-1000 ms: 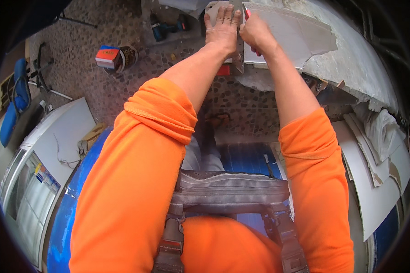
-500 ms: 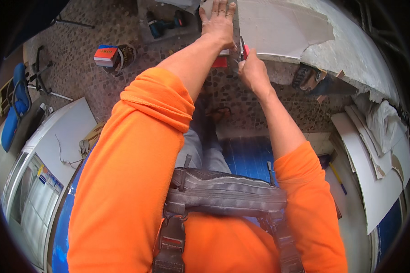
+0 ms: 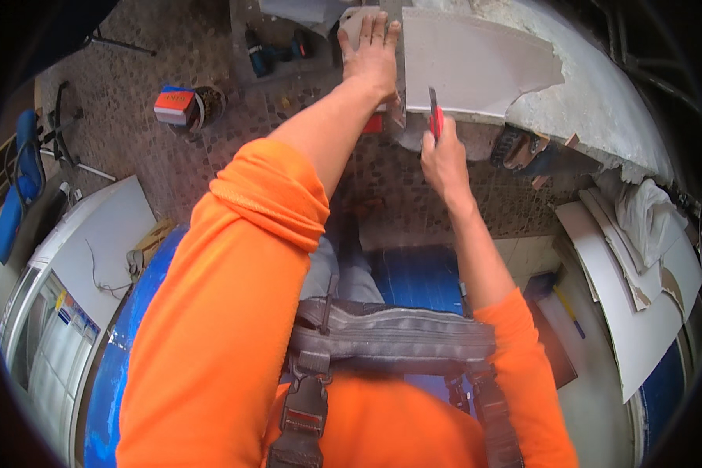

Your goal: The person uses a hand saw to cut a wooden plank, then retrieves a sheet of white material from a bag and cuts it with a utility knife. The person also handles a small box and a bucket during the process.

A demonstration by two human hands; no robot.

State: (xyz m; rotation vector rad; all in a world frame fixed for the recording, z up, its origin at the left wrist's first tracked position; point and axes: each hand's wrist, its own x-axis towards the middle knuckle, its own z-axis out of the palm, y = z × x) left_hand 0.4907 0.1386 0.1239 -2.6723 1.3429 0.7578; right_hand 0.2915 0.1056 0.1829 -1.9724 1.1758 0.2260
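My left hand (image 3: 370, 64) presses flat, fingers spread, on a pale piece of board (image 3: 356, 25) at the top of the view. To its right my right hand (image 3: 446, 165) is closed around a red utility knife (image 3: 437, 121). The knife's blade points away from me, by the near edge of a larger grey plasterboard piece (image 3: 476, 66). That piece lies on a whitish, dust-covered work surface (image 3: 600, 109). Whether the blade touches the board, I cannot tell. Part of a red object (image 3: 374, 123) shows below my left wrist.
A cordless drill (image 3: 259, 58) lies at the upper left. Below it, further left, a red box (image 3: 175, 105) sits on a bucket-like container. Board offcuts (image 3: 616, 273) lean at the right, with a crumpled plastic bag (image 3: 649, 218). A shoe (image 3: 515, 148) shows under the work surface.
My right hand with the utility knife has moved right, away from my left hand, and the blade now shows against the grey board. My left hand stays spread in place.
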